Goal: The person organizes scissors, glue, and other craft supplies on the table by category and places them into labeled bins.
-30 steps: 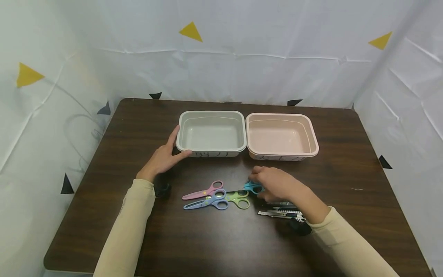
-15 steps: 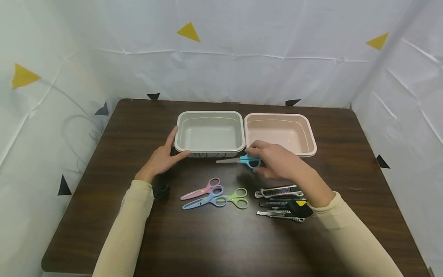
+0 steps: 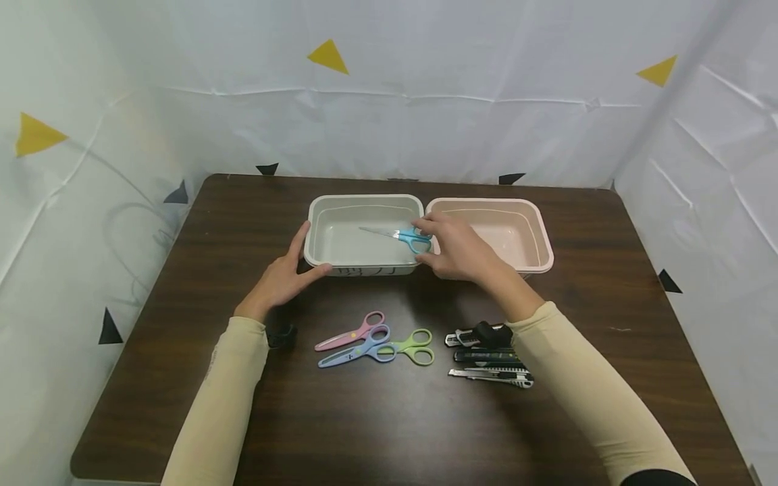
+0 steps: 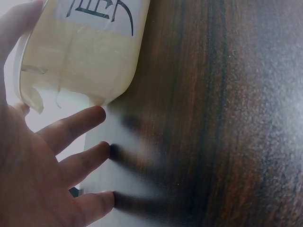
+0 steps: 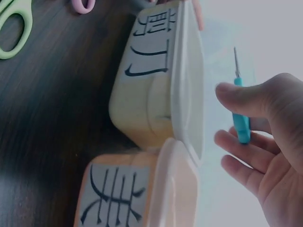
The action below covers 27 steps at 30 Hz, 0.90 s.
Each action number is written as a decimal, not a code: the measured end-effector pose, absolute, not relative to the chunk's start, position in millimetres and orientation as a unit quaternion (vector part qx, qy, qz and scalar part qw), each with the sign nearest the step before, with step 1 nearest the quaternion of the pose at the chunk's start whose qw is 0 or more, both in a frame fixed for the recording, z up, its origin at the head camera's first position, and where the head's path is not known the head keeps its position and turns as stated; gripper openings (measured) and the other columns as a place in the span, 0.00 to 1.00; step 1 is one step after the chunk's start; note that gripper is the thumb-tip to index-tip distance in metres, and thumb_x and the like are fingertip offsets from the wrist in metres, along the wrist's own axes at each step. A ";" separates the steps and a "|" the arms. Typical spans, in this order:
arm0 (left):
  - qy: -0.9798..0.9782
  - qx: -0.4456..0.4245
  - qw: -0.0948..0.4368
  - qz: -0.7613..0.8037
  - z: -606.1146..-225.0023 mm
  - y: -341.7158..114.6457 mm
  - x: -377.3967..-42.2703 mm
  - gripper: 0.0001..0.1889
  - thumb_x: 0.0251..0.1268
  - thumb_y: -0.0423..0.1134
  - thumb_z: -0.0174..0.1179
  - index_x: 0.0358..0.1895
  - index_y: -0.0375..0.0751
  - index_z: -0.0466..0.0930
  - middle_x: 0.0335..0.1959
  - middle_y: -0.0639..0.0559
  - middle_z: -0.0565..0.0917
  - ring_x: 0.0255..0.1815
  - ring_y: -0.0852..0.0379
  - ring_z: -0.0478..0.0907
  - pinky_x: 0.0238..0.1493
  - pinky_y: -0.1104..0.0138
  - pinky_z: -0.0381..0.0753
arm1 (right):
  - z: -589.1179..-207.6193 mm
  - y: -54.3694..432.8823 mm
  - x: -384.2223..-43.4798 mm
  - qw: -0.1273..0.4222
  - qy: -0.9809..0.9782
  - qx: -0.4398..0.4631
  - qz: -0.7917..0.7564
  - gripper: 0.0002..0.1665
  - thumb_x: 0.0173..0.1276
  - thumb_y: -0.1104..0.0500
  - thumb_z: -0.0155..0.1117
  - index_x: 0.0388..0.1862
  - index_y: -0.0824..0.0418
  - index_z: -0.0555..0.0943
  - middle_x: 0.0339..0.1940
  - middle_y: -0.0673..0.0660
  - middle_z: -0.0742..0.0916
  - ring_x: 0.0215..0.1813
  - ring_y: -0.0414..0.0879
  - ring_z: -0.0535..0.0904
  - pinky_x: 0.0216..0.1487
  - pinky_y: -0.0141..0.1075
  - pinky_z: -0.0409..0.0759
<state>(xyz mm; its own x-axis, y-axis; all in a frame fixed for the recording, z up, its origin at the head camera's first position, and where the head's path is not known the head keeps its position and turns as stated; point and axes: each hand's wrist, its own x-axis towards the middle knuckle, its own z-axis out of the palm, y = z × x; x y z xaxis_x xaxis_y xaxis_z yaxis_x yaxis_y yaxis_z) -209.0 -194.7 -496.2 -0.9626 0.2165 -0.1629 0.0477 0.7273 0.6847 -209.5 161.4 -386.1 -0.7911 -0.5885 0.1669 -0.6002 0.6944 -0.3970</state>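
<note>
Over the grey-green bin (image 3: 367, 264), my right hand (image 3: 462, 250) holds a pair of scissors with turquoise handles (image 3: 415, 238) by the finger loops. Their blades point left across the bin's inside. From the side, the right wrist view shows the turquoise handle (image 5: 241, 124) between thumb and fingers. My left hand (image 3: 276, 283) rests at the bin's left front corner, thumb along the front and forefinger up the left side; its other fingers (image 4: 85, 163) are spread out. Pink scissors (image 3: 340, 340), light blue scissors (image 3: 358, 353) and green scissors (image 3: 421, 351) lie on the table in front.
A pink bin (image 3: 535, 236) stands right beside the grey-green one. Both carry labels with dark handwritten characters, such as the grey-green bin's label (image 5: 150, 42). Several utility knives (image 3: 486, 358) lie on the brown table (image 3: 377, 432) below my right forearm. White sheeting (image 3: 389, 135) closes in the back and sides.
My right hand has lifted the turquoise scissors from beside the other scissors and carried them up and left over the grey-green bin. The left hand has stayed at the bin's corner.
</note>
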 end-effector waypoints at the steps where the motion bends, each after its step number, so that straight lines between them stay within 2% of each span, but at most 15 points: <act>1: 0.922 0.070 0.116 0.363 -496.1 -194.6 -209.1 0.51 0.55 0.77 0.54 0.71 0.88 0.24 0.78 0.45 0.54 0.71 0.31 0.60 0.59 0.31 0.62 | -388.1 158.4 -212.2 0.013 -0.922 0.320 0.217 0.35 0.60 0.58 0.73 0.65 0.68 0.75 0.56 0.63 0.80 0.53 0.55 0.77 0.56 0.47 0.73; 11: 0.924 0.078 0.100 0.361 -493.3 -194.9 -205.3 0.50 0.56 0.75 0.55 0.73 0.84 0.27 0.77 0.47 0.57 0.70 0.33 0.62 0.60 0.33 0.62 | -404.4 128.7 -230.3 -0.019 -0.937 0.282 0.204 0.35 0.63 0.58 0.71 0.68 0.67 0.73 0.63 0.63 0.78 0.60 0.56 0.75 0.60 0.45 0.73; 15: 0.923 0.076 0.102 0.364 -491.4 -194.5 -203.5 0.50 0.57 0.75 0.55 0.73 0.84 0.26 0.77 0.47 0.57 0.71 0.33 0.61 0.60 0.32 0.62 | -409.6 118.9 -237.4 -0.017 -0.942 0.266 0.203 0.29 0.63 0.59 0.70 0.62 0.68 0.78 0.63 0.63 0.79 0.61 0.57 0.76 0.61 0.46 0.73; 18: 0.922 0.077 0.103 0.365 -490.9 -194.2 -202.7 0.50 0.57 0.74 0.55 0.73 0.84 0.26 0.77 0.47 0.57 0.71 0.33 0.61 0.60 0.33 0.61 | -416.2 114.7 -242.3 -0.007 -0.941 0.276 0.196 0.21 0.61 0.61 0.70 0.53 0.68 0.84 0.59 0.64 0.81 0.57 0.57 0.79 0.57 0.45 0.76; 21: 0.923 0.075 0.102 0.364 -491.8 -194.8 -202.4 0.50 0.57 0.75 0.55 0.73 0.84 0.26 0.77 0.47 0.58 0.71 0.33 0.62 0.60 0.33 0.62 | -422.0 110.7 -244.9 -0.009 -0.940 0.279 0.196 0.18 0.60 0.61 0.70 0.49 0.66 0.86 0.57 0.64 0.82 0.54 0.56 0.80 0.52 0.44 0.77; 27: 0.923 0.073 0.095 0.365 -492.7 -195.1 -203.6 0.50 0.56 0.75 0.55 0.74 0.84 0.27 0.77 0.48 0.57 0.70 0.33 0.62 0.60 0.33 0.63 | -428.6 102.4 -249.5 -0.023 -0.942 0.273 0.193 0.16 0.61 0.60 0.68 0.47 0.64 0.86 0.58 0.63 0.82 0.58 0.56 0.77 0.57 0.45 0.75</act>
